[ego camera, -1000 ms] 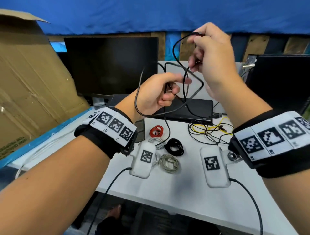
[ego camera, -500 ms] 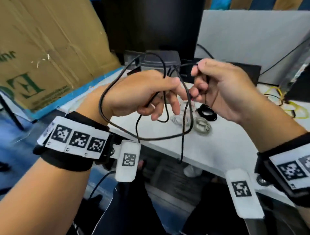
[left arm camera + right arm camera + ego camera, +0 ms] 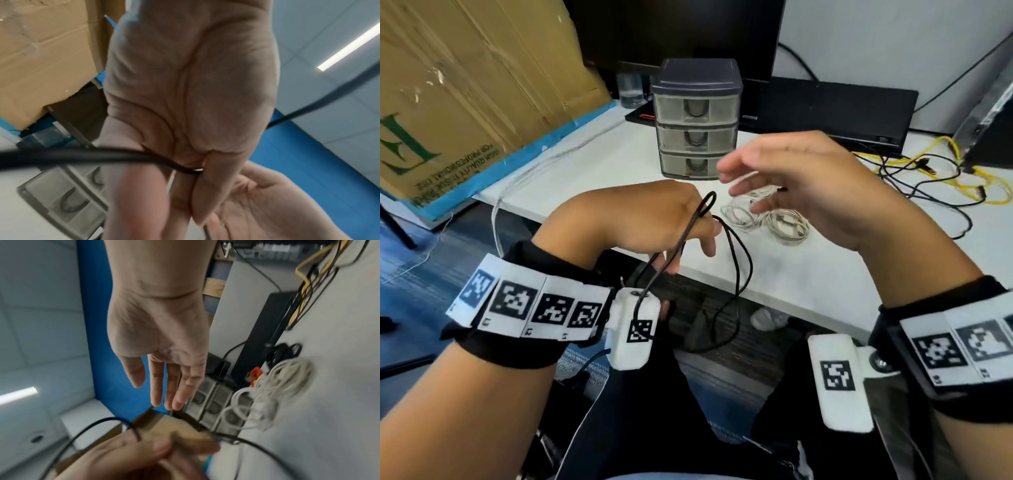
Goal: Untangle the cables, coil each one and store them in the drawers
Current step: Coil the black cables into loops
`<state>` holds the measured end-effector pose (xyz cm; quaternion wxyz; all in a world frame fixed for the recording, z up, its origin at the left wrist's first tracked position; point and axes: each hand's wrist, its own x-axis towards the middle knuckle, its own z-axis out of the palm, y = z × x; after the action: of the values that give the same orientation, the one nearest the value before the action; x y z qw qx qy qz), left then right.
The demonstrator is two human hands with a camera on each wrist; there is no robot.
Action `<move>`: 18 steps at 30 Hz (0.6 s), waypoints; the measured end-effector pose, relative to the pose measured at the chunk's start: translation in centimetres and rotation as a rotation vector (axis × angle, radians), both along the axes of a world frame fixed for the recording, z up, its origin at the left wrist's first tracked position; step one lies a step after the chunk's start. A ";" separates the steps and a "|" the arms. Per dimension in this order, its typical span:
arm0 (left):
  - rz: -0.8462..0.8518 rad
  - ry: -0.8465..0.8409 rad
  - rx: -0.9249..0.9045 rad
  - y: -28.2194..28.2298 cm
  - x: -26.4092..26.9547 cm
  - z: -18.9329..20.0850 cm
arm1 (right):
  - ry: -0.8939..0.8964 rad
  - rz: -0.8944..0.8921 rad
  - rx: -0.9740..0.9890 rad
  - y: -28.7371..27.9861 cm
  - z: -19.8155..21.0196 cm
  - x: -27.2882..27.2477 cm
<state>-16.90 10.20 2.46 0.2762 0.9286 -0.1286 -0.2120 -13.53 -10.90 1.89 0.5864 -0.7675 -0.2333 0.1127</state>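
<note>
A small drawer unit stands on the white desk, with three clear-fronted drawers stacked one above another, all pushed in. Each front has a dark curved handle; the contents cannot be made out through the cloudy plastic.

The left hand is held just in front of the desk edge, its thumb and fingers pinching a black cable. A short bend of that cable pokes up above the hand, and loose loops hang down below it toward the lap.

The right hand is above the desk, holding nothing, its fingers straight and slightly spread.

Beneath that hand two coils of white cable lie on the desk just beside each other. In the right wrist view a coiled black cable and something small and orange lie next to them. Further right, a tangle of yellow and black cables sprawls across the desk, too knotted to count.
</note>
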 end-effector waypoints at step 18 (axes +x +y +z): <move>0.146 -0.133 -0.759 1.1 1.2 -1.4 | 0.036 -0.076 0.159 -0.1 -0.9 2.9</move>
<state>-15.68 11.29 1.10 0.6054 0.7788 -0.1490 -0.0683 -10.68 -10.96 0.99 0.6535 -0.7246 -0.2014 0.0851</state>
